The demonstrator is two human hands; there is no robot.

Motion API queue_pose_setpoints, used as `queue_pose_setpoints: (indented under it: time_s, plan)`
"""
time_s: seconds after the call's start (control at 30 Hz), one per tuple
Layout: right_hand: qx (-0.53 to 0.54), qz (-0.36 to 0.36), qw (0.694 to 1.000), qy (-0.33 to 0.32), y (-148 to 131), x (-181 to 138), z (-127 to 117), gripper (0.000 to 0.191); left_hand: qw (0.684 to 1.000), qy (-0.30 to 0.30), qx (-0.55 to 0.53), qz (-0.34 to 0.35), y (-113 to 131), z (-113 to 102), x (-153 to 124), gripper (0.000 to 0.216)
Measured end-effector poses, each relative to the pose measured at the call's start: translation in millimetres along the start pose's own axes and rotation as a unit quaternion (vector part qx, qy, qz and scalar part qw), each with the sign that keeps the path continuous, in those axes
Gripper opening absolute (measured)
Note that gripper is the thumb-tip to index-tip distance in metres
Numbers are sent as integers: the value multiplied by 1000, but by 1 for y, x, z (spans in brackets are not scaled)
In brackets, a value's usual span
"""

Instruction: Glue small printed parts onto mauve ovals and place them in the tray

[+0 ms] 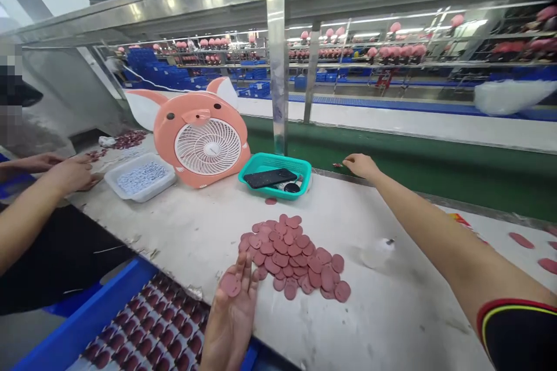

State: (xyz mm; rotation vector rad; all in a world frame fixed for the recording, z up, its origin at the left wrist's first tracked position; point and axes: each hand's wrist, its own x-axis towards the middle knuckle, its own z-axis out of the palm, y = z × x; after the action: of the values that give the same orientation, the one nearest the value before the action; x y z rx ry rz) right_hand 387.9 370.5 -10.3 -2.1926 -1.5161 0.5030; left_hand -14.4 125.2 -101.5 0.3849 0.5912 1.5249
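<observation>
My left hand (230,313) lies palm up at the near table edge, fingers stretched out, with a dark pink oval piece (230,284) resting on the fingers. It sits just left of a heap of several like pieces (292,255) on the white worktable (383,313). My right hand (360,164) reaches far across to the table's back edge by the green conveyor belt (435,171). Its fingers curl down next to a small pink piece (336,165); whether they touch it I cannot tell.
A teal basket (300,167) holds a black phone (270,177). A pink pig-shaped fan (202,139) and a white tray (141,177) stand at left, where another person's hands (69,173) work. A blue tray of pink pieces (148,330) sits below the table edge.
</observation>
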Motion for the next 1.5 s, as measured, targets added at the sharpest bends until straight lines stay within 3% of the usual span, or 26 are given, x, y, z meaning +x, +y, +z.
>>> queue_pose_setpoints:
  time_s: [0.13, 0.23, 0.43, 0.57, 0.67, 0.77, 0.9, 1.0, 1.27, 1.5]
  plan:
    - [-36, -2, 999, -24, 4, 25, 16, 27, 1000, 19, 14, -14, 2, 5, -5, 31]
    - [-27, 10, 999, -18, 11, 22, 15, 26, 999, 26, 24, -15, 2, 9, -7, 30]
    - [111, 4, 993, 46, 11, -33, -29, 24, 999, 38, 5, -8, -1, 9, -6, 34]
    - [255, -74, 962, 62, -9, -103, -70, 23, 997, 24, 4, -67, 7, 19, -29, 36]
    - [320, -124, 939, 25, -25, -176, -82, 19, 984, 18, 9, -176, 17, 37, -57, 37]
    - [344, -156, 925, -34, -39, -261, -67, 28, 958, 12, 18, -286, 23, 52, -83, 39]
    - [368, -253, 887, -118, -58, -362, -27, 9, 947, -6, 30, -320, 25, 57, -107, 40]
    - [368, -278, 876, -138, -67, -402, -5, 10, 943, -23, 55, -327, 28, 59, -120, 40]
    - [344, -330, 869, -134, -71, -416, 6, 13, 936, 13, 128, -329, 51, 88, -136, 41]
    - [315, -348, 871, -143, -74, -415, 3, 10, 938, 9, 105, -332, 49, 83, -138, 37]
